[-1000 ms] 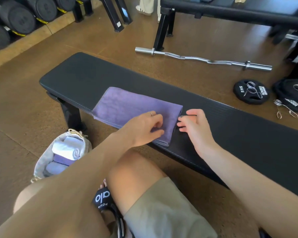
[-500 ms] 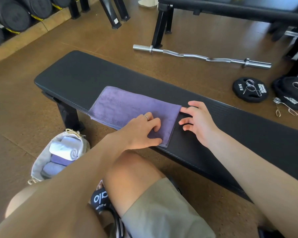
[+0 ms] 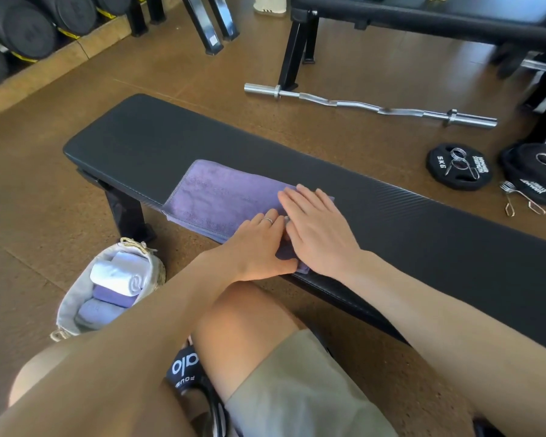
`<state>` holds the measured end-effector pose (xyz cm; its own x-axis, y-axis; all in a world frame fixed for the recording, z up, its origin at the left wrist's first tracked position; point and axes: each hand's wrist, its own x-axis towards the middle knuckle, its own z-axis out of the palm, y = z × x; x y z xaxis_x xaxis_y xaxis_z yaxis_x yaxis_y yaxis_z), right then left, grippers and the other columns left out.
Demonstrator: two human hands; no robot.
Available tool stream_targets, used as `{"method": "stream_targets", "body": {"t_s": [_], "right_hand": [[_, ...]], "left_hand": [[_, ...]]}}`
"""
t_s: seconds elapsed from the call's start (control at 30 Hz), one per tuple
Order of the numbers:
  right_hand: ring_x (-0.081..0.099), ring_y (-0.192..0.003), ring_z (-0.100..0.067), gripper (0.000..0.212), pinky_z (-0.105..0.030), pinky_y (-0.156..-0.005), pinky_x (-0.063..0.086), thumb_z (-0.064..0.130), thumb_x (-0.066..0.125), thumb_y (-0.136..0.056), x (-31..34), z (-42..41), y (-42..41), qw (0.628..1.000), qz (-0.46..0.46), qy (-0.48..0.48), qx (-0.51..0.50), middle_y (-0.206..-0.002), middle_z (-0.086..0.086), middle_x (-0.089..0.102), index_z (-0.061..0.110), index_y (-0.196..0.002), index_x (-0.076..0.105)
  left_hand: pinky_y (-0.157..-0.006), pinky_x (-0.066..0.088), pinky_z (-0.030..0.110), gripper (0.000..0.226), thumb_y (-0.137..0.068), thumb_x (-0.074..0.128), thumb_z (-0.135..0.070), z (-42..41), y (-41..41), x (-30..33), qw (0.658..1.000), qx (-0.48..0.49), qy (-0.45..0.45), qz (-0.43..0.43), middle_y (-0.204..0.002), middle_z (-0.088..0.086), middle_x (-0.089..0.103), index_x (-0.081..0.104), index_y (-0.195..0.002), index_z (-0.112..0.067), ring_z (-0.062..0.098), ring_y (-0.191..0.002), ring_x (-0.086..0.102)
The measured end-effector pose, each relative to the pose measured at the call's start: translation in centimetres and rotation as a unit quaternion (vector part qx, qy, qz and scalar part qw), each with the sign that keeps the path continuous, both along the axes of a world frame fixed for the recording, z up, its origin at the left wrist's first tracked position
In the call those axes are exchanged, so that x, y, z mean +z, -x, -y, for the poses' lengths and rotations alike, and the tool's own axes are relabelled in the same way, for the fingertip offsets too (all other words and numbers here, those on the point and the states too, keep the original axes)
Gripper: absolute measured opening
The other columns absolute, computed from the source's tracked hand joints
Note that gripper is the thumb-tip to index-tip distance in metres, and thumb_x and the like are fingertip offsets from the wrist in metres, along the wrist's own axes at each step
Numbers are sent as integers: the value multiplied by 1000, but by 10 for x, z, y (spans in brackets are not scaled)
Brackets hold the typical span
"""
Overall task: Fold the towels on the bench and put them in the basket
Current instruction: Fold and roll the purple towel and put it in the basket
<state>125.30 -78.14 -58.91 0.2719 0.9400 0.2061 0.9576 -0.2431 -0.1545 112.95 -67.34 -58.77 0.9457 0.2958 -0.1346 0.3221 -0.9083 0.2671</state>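
Note:
A purple towel point(image 3: 221, 197), folded into a long strip, lies flat on the black padded bench point(image 3: 133, 143). My left hand point(image 3: 259, 247) rests on the towel's near right end, thumb at the corner, fingers together. My right hand point(image 3: 316, 225) lies flat, palm down, on the towel's right end, covering that edge. Neither hand lifts the cloth. On the floor at the lower left stands a cloth-lined basket point(image 3: 73, 298) holding a rolled white towel point(image 3: 120, 275) and two purple ones point(image 3: 114, 296).
A curl bar point(image 3: 369, 105) lies on the brown floor beyond the bench. Weight plates point(image 3: 459, 167) and spring clips point(image 3: 517, 200) sit at the right. A second bench frame point(image 3: 292, 55) stands behind, dumbbells point(image 3: 29, 29) at the upper left. My knee is under the bench's near edge.
My right hand has moved left from the bare bench onto the towel's right end and flattened on it. My left hand stays on the near corner.

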Motion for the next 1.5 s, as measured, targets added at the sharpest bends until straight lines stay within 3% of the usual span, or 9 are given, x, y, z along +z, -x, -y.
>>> {"method": "stream_targets", "body": {"t_s": [0.17, 0.5, 0.6, 0.7, 0.83, 1.1, 1.33, 1.43, 1.5], "right_hand": [[18, -154, -22, 65, -45, -125, 16, 44, 8, -103, -29, 20, -33, 992, 35, 110, -53, -167, -4, 20, 16, -160, 21], [24, -152, -27, 59, -46, -124, 19, 36, 18, -106, -20, 4, -16, 993, 69, 95, -9, -164, -10, 27, 9, -158, 28], [30, -149, -29, 58, -46, -124, 22, 37, 20, -106, -26, 7, -16, 993, 54, 99, -29, -161, -11, 33, 8, -155, 33], [32, -149, -29, 58, -46, -123, 23, 38, 20, -107, -28, 6, -15, 994, 51, 88, -27, -161, -11, 34, 8, -155, 35], [32, -148, -29, 59, -46, -123, 24, 40, 19, -107, -29, 6, -16, 995, 45, 83, -21, -161, -11, 34, 9, -155, 35], [25, -152, -27, 60, -46, -124, 20, 41, 16, -106, -25, 9, -15, 995, 36, 87, -29, -164, -9, 28, 11, -157, 29], [20, -153, -24, 55, -40, -124, 13, 35, 33, -106, -12, 4, -22, 994, -60, 94, -2, -166, -3, 23, 16, -158, 28], [46, -136, -27, 51, -40, -112, 34, 19, 53, -95, 5, 1, -43, 983, -170, 47, -53, -147, -7, 51, 17, -146, 49], [54, -123, -29, 50, -44, -103, 42, 18, 59, -90, 11, 1, -55, 975, -196, 28, -105, -130, -6, 60, 19, -139, 54]], "left_hand": [[-86, 38, 32, 39, -82, 66, -54, 0, 5, 4, 998, 17, 53, 13, -105, -9, 42, 42, -101, -30, 14, -96, 41], [-70, 45, 42, 7, -91, 48, -21, -22, 2, 17, 994, 43, 35, 99, -94, -2, 49, 47, -94, -16, 23, -76, 49], [-90, 49, 48, 36, -95, 45, -24, -49, -7, 8, 977, 84, -145, 135, -128, 12, 57, 55, -126, -8, 34, -107, 57], [-119, 24, 50, 58, -104, 31, -41, -57, -15, -2, 982, 83, -167, 35, -165, 8, 22, 26, -158, -21, 30, -150, 24], [-123, 7, 53, 60, -104, 14, -53, -64, -16, -19, 988, 89, -115, -44, -169, 0, 1, 2, -160, -37, 24, -155, 2], [-126, 6, 46, 67, -102, 12, -59, -128, 6, -22, 956, 275, -83, -58, -169, 8, 1, 6, -161, -28, 28, -155, 2], [-113, 30, 49, 59, -98, 41, -42, -87, 0, 7, 937, 232, -261, 17, -153, 21, 36, 39, -146, -7, 39, -138, 36], [-79, 46, 43, 42, -92, 44, -46, -19, -17, 28, 976, 99, -133, 142, -112, 11, 55, 56, -108, -10, 31, -97, 54], [-71, 43, 37, 38, -91, 47, -55, 22, -13, 34, 993, 32, -25, 113, -98, 1, 49, 48, -94, -17, 22, -85, 50]]}}
